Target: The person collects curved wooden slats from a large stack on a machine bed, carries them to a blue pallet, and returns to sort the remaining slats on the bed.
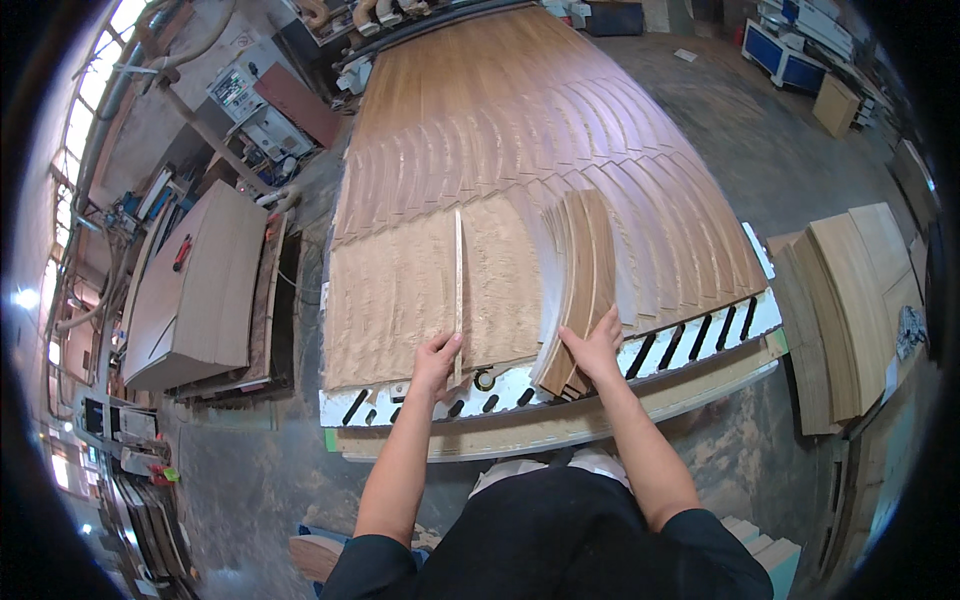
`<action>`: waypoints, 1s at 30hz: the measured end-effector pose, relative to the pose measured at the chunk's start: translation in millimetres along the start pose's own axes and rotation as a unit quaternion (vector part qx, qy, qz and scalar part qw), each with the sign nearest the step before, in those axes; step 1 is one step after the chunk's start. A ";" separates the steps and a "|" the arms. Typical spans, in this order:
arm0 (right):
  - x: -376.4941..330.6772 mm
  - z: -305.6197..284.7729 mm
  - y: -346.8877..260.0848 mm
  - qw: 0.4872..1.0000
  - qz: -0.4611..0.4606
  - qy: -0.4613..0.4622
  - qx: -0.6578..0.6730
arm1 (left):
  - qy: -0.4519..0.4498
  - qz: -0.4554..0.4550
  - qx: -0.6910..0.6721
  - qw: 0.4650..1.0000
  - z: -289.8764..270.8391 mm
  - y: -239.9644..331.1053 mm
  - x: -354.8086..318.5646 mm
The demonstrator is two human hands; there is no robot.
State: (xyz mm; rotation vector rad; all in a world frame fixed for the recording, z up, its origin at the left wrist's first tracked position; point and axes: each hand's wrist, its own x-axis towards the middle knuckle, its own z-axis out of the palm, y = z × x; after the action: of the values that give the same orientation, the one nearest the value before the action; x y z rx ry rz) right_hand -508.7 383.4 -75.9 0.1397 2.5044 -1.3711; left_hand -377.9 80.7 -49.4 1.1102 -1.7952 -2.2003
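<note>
A thin, narrow wooden strip point(459, 270) stands out from my left hand point(437, 362), whose fingers are pinched closed on its near end. It crosses the sawdust-covered bed point(400, 290). To the right, my right hand point(597, 345) grips the near part of a stack of curved wooden pieces point(590, 250), thumb on one side and fingers on the other. Beyond and beside the stack lies a large wood-faced panel point(480, 90) cut into rows of curved pieces, with dust along the cuts. A small round black-and-yellow object point(484, 380) sits near the front edge, between my hands.
A white table edge point(700, 350) with slanted black slots runs in front of me. On the left stands a tall stack of boards point(215, 290) with a red-handled tool point(182, 252) on top. More curved boards point(840, 310) are piled at the right. A control cabinet point(250, 100) stands farther back.
</note>
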 end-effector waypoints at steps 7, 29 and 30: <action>0.9 -3.1 2.5 1.000 0.015 0.008 -0.003 | -0.011 0.104 0.056 0.993 97.1 16.0 -55.2; 2.8 -3.9 35.9 0.995 -0.026 0.053 0.080 | -0.020 0.186 0.496 0.848 209.7 1.3 -50.7; 0.5 -4.2 33.7 0.996 -0.009 0.057 0.061 | -0.023 0.177 0.499 0.848 212.6 1.8 -43.5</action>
State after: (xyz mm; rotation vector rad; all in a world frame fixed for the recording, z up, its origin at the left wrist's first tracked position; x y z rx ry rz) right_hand -502.6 405.3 -101.2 0.2255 2.5187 -1.5649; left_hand -469.8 274.8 -18.1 0.6730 -2.9562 -1.0172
